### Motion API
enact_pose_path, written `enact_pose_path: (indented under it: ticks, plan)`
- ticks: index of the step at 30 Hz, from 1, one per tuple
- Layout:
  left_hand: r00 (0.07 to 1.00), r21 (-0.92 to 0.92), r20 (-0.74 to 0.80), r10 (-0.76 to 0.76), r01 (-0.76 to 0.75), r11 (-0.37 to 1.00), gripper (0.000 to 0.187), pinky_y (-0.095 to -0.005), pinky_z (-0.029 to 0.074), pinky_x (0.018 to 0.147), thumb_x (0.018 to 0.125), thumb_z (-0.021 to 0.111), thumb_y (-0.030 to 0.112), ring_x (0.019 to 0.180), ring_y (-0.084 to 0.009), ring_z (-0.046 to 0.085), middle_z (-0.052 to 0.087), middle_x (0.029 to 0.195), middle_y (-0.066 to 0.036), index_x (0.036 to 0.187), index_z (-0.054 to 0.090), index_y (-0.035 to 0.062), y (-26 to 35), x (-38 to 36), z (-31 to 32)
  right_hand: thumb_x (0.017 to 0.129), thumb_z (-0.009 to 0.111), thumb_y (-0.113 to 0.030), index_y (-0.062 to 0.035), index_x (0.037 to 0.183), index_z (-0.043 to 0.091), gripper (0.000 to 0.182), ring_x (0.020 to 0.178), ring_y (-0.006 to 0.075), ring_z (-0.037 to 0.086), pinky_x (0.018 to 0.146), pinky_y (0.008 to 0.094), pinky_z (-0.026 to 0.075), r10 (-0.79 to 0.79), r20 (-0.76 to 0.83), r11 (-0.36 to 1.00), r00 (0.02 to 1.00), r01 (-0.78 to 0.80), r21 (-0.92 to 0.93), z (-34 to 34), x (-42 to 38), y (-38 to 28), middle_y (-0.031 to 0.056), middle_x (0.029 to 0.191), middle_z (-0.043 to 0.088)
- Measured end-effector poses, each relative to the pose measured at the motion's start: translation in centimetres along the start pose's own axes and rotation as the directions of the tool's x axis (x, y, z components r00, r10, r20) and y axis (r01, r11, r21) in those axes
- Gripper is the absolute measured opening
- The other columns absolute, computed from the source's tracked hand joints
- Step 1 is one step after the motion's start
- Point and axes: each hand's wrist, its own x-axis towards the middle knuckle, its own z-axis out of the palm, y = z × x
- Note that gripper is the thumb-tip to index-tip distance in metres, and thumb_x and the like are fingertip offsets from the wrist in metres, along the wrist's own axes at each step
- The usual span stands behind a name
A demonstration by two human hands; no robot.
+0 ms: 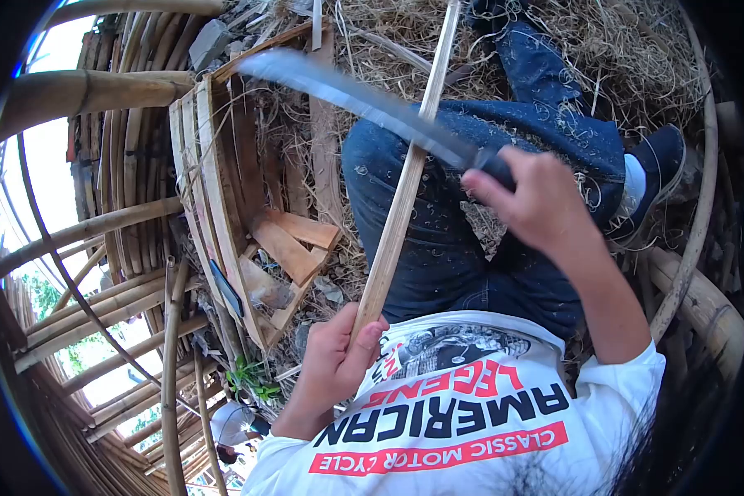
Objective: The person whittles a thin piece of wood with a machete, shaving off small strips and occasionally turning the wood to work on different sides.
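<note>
My left hand (339, 355) is closed around the lower end of a long, pale bamboo strip (395, 223). The strip slants up and away across my jeans (438, 231). In my right hand (541, 198) is the dark handle of a machete (364, 103), fingers wrapped round it. Its long blade, slightly blurred at the tip, points to the upper left and crosses the strip above my knee. Thin curled shavings (570, 132) cling to my trouser legs.
A wooden crate (208, 174) stands to the left, with a flat dark object (226, 288) on its side. Shavings (636, 50) heap on the ground ahead. Bamboo poles (99, 91) form a frame at left, and a person (233, 426) is beyond it. A thick bamboo pole (703, 306) lies at right.
</note>
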Motion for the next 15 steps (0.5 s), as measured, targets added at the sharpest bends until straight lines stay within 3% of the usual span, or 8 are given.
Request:
enact_pose_path:
  ticks: [2, 4, 5, 7, 11, 13, 15]
  plan:
    - [1.000, -0.011, 0.004, 0.004, -0.004, 1.000, 0.015, -0.0260, 0.041, 0.048, 0.098, 0.054, 0.012, 0.049, -0.0093, 0.053, 0.055, 0.057, -0.003, 0.094, 0.060, -0.0012, 0.7, -0.3, -0.2, 0.086, 0.064, -0.056, -0.0011, 0.076, 0.064, 0.056, 0.061, 0.0372, 0.067, 0.060, 0.0458, 0.053, 0.071, -0.016, 0.997, 0.997, -0.071, 0.028, -1.3, 1.8, 1.6, 0.0193, 0.063, 0.064]
    - [0.999, 0.199, -0.013, 0.033, -0.030, 0.980, 0.012, -0.0316, 0.043, 0.048, 0.097, 0.057, 0.012, 0.048, -0.0197, 0.058, 0.058, 0.059, -0.009, 0.093, 0.059, 0.0006, 1.3, -0.2, 0.1, 0.087, 0.064, -0.054, -0.0005, 0.080, 0.067, 0.054, 0.061, 0.0362, 0.067, 0.060, 0.0445, 0.052, 0.160, -0.009, 0.986, 0.987, -0.159, 0.049, -2.5, 2.3, 1.9, 0.0189, 0.064, 0.065]
    - [0.999, 0.197, -0.017, 0.039, -0.035, 0.980, 0.012, -0.0316, 0.043, 0.048, 0.097, 0.057, 0.012, 0.048, -0.0197, 0.058, 0.058, 0.059, -0.009, 0.093, 0.059, 0.0006, 1.3, 0.1, 0.3, 0.087, 0.064, -0.054, -0.0005, 0.080, 0.067, 0.054, 0.061, 0.0362, 0.067, 0.060, 0.0445, 0.052, 0.154, -0.013, 0.987, 0.988, -0.153, 0.048, -2.6, 1.9, 1.5, 0.0189, 0.064, 0.065]
    - [0.976, 0.456, -0.041, 0.214, -0.172, 0.873, 0.010, -0.0382, 0.045, 0.049, 0.095, 0.058, 0.011, 0.052, -0.0314, 0.060, 0.057, 0.060, -0.014, 0.092, 0.057, 0.0023, 1.0, 0.6, 0.8, 0.087, 0.064, -0.054, 0.0001, 0.077, 0.065, 0.055, 0.060, 0.0349, 0.067, 0.058, 0.0442, 0.052, 0.095, -0.025, 0.995, 0.995, -0.094, 0.035, -2.3, -0.2, -0.5, 0.0194, 0.062, 0.064]
    - [0.949, 0.567, -0.049, 0.310, -0.229, 0.791, 0.008, -0.0416, 0.044, 0.049, 0.093, 0.060, 0.010, 0.055, -0.0357, 0.059, 0.056, 0.061, -0.016, 0.090, 0.056, 0.0031, 1.0, 1.3, 1.0, 0.085, 0.064, -0.057, 0.0008, 0.072, 0.062, 0.059, 0.060, 0.0380, 0.067, 0.057, 0.0456, 0.053, -0.134, 0.135, 0.990, 0.982, 0.138, -0.017, -0.5, -2.8, -2.4, 0.0218, 0.061, 0.062]
    - [0.931, 0.623, -0.049, 0.363, -0.255, 0.740, 0.006, -0.0415, 0.044, 0.049, 0.093, 0.060, 0.008, 0.054, -0.0345, 0.059, 0.056, 0.062, -0.015, 0.092, 0.056, 0.0029, 0.9, 0.9, 0.7, 0.085, 0.064, -0.057, 0.0001, 0.074, 0.063, 0.058, 0.062, 0.0391, 0.066, 0.059, 0.0461, 0.053, -0.117, 0.171, 0.993, 0.978, 0.121, -0.012, -0.5, -2.1, -2.1, 0.0210, 0.061, 0.063]
    - [0.931, 0.614, -0.049, 0.362, -0.258, 0.746, 0.006, -0.0414, 0.044, 0.049, 0.093, 0.060, 0.008, 0.054, -0.0344, 0.058, 0.056, 0.062, -0.015, 0.092, 0.057, 0.0026, 0.9, 0.2, 0.5, 0.086, 0.063, -0.057, -0.0011, 0.075, 0.065, 0.057, 0.062, 0.0369, 0.067, 0.060, 0.0447, 0.053, -0.052, -0.016, 0.999, 0.999, 0.052, 0.014, -0.4, -0.7, -0.4, 0.0189, 0.059, 0.062]
